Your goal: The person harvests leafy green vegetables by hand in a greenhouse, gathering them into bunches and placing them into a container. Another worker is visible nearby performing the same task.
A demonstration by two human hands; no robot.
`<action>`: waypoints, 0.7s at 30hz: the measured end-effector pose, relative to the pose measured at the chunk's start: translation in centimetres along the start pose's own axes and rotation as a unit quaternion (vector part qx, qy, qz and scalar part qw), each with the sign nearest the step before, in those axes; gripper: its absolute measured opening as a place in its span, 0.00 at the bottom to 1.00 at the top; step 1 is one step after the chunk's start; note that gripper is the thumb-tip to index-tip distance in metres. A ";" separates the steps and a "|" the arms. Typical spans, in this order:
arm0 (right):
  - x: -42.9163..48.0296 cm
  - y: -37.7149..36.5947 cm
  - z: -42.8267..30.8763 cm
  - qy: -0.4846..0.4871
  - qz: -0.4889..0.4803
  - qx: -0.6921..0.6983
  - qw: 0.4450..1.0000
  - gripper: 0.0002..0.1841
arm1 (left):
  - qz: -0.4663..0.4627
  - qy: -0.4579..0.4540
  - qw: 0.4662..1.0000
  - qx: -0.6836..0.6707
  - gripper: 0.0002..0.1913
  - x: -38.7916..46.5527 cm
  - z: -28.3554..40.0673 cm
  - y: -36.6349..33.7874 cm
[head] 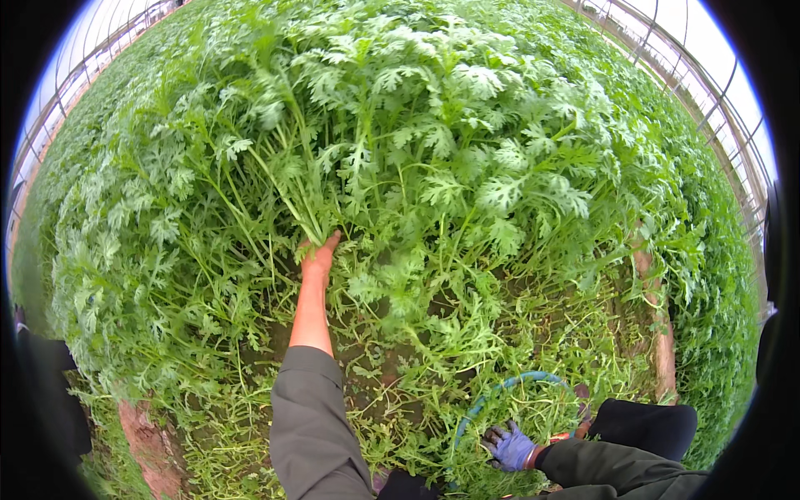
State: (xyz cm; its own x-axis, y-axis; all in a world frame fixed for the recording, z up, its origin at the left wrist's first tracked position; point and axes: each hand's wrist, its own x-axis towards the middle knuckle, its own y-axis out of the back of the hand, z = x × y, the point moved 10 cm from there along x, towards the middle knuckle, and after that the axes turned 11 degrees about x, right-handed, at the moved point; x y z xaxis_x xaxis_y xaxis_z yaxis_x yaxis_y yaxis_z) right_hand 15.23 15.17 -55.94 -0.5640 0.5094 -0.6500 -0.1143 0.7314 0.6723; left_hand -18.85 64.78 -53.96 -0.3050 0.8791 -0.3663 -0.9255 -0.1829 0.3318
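Note:
My bare left hand is closed around the lower stems of a bunch of chrysanthemum greens. The bunch fans up and away to the left, among the standing plants. Lower right, my right hand wears a purple glove with dark fingertips. It rests over leafy greens inside a blue curved rim, apparently of a round container. The fingers are bent, and I cannot tell whether they grip anything. A small red object shows beside the right wrist, mostly hidden by the sleeve.
A dense stand of the same greens rises ahead. Cut stems and leaves litter the soil. A bare earth strip runs along the right, another earth patch lower left. My dark-clothed knee is beside the rim. Greenhouse framing arches beyond.

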 end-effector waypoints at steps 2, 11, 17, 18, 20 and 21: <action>0.0 -0.1 -0.1 0.000 -0.005 -0.012 1.000 0.36 | 0.019 -0.002 1.000 0.020 0.33 -0.8 0.0 1.7; 0.1 -0.1 -0.1 0.008 0.009 -0.019 1.000 0.36 | 0.035 0.014 0.994 0.099 0.25 -3.4 -1.0 4.7; 0.0 0.1 0.0 0.013 0.023 0.002 1.000 0.36 | -0.117 0.090 0.988 -0.051 0.19 -6.8 -0.6 4.3; 0.1 0.2 -0.1 0.015 0.028 0.012 0.999 0.36 | -0.101 0.068 0.990 -0.070 0.15 -6.8 0.4 5.4; 0.0 0.2 -0.2 0.023 0.032 0.026 0.999 0.36 | -0.063 0.014 0.997 -0.050 0.20 -5.6 2.8 6.2; 0.0 0.1 -0.2 0.025 0.030 0.027 0.999 0.36 | -0.063 0.007 0.996 -0.067 0.22 -4.5 3.6 5.2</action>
State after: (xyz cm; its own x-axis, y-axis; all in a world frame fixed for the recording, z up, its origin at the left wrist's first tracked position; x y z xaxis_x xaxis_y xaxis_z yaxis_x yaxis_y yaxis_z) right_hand 15.03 15.14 -55.81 -0.6084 0.5315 -0.5895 -0.0357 0.7236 0.6893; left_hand -21.45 61.44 -47.46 -0.1868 0.8928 -0.4099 -0.9779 -0.1290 0.1646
